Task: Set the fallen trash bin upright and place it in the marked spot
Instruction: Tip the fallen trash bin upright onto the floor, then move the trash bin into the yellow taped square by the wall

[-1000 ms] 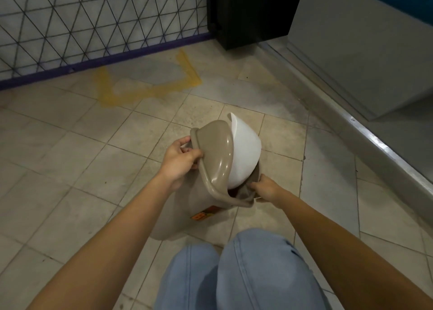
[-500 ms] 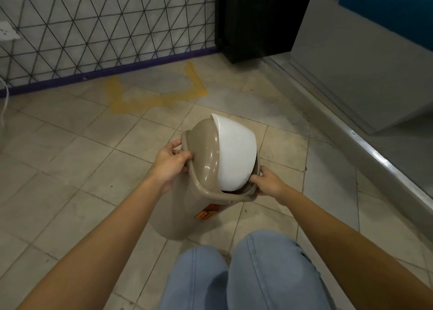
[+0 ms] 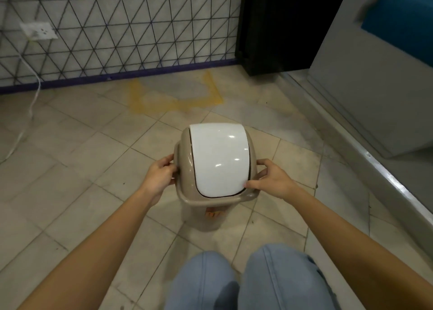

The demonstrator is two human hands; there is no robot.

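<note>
A beige trash bin [image 3: 206,218] with a white swing lid [image 3: 219,161] stands upright on the tiled floor in front of my knees. My left hand [image 3: 159,177] grips the left side of the bin's rim. On the right side of the rim, my right hand [image 3: 273,181] holds on, its thumb touching the lid's edge. The marked spot [image 3: 174,96], a yellow outline on the floor, lies beyond the bin by the wall; the bin is outside it.
A wall with a black triangle grid [image 3: 121,28] and purple base runs behind the mark. A white socket [image 3: 38,30] with a hanging cable [image 3: 30,103] is at the left. A black cabinet [image 3: 276,24] and a grey raised ledge [image 3: 379,169] border the right.
The bin has turned from tilted on its side to upright, its white lid now facing up. Both hands stayed on the rim, and the view has lifted toward the wall.
</note>
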